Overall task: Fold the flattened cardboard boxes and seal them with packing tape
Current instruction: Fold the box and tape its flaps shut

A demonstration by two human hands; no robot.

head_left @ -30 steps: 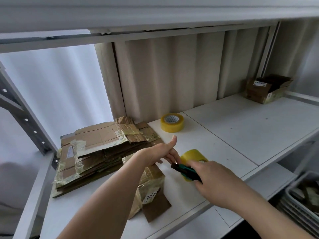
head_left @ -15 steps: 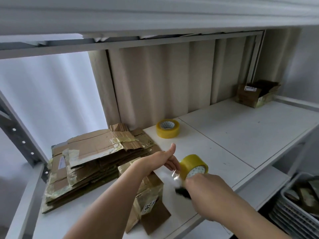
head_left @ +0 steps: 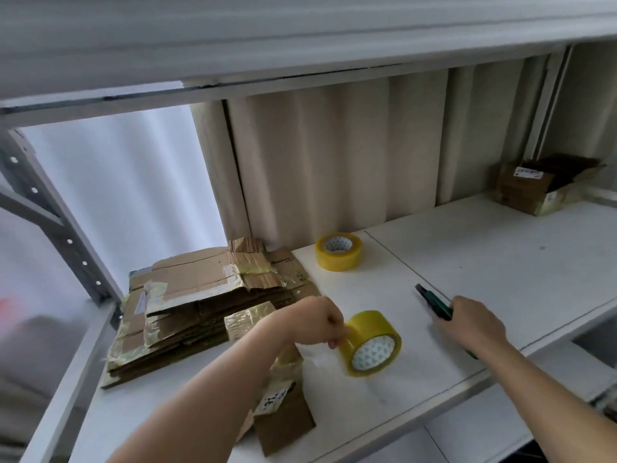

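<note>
My left hand [head_left: 317, 324] pinches a yellow tape roll [head_left: 371, 344] held on edge just above the white shelf [head_left: 484, 262], with a clear strip of tape hanging from it. Under my left forearm lies a small folded cardboard box [head_left: 283, 419] with a white label, partly hidden by the arm. My right hand [head_left: 469, 324] is off to the right, closed on a green utility knife [head_left: 432, 302] whose tip points to the back left. A stack of flattened cardboard boxes [head_left: 207, 302] lies at the left of the shelf.
A second yellow tape roll [head_left: 339, 250] lies flat near the back wall. An open cardboard box [head_left: 541, 183] sits at the far right back corner. A grey metal upright [head_left: 63, 235] stands at the left. Another shelf hangs low overhead.
My right hand has moved right, away from the tape roll, taking the knife with it. The tape roll now hangs from my left hand with a loose strip below it.
</note>
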